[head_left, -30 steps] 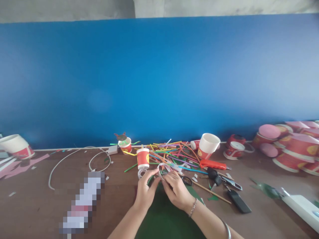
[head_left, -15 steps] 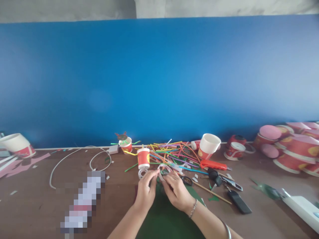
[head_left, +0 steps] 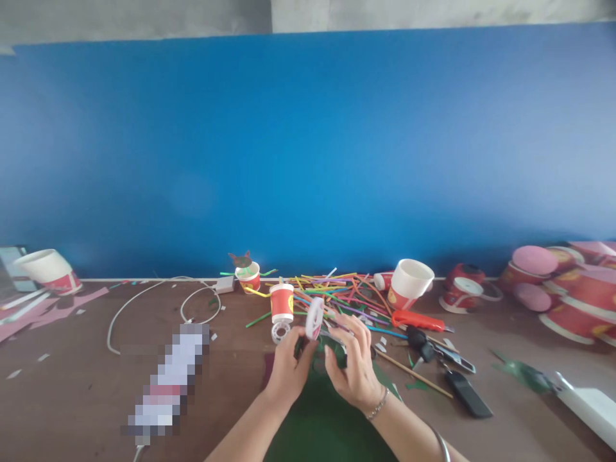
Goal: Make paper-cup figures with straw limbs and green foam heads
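My left hand (head_left: 289,367) is closed on a white roll of tape (head_left: 315,318), pinched at its lower edge and standing on its side. To its right, my right hand (head_left: 355,362) is raised with curled fingers spread apart and holds nothing visible. Beneath both hands lies a dark green sheet (head_left: 327,427). Just beyond the left hand, a small red-and-white paper cup (head_left: 282,303) with a yellow straw stands above another tape roll (head_left: 280,332). Items between my hands are partly hidden and cannot be made out.
Behind my hands are scattered colourful straws (head_left: 337,289), a white-rimmed paper cup (head_left: 411,283) and an orange utility knife (head_left: 418,320). Keys (head_left: 419,343) and a wooden stick (head_left: 414,373) lie right. Decorated cups (head_left: 577,308) crowd the far right. A cable (head_left: 113,321) loops left.
The tape roll has come up from between both hands and now stands upright in my left hand. My right hand has let go and moved rightward, fingers opening.
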The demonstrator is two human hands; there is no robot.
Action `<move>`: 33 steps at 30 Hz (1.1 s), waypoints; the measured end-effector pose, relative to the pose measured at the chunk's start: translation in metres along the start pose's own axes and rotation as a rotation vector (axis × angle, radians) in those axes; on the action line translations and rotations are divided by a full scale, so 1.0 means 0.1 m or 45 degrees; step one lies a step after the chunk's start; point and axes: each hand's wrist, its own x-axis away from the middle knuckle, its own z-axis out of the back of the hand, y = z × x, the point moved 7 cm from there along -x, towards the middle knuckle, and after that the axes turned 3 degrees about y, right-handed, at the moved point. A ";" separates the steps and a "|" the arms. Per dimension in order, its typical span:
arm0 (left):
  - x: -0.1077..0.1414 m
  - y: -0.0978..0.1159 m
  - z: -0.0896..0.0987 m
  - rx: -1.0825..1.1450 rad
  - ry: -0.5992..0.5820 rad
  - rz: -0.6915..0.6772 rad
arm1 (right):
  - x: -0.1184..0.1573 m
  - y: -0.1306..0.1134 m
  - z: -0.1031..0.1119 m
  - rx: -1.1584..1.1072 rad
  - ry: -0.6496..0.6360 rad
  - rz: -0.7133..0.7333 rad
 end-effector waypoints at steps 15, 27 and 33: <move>0.00 -0.09 0.03 0.048 0.100 0.034 | 0.09 0.07 -0.37 -0.165 -0.457 0.021; 0.06 0.12 -0.03 -0.111 -0.036 -0.372 | 0.12 0.15 -0.40 -0.111 -0.455 -0.112; 0.06 0.16 -0.03 -0.076 -0.044 -0.343 | 0.13 0.16 -0.38 -0.108 -0.444 -0.120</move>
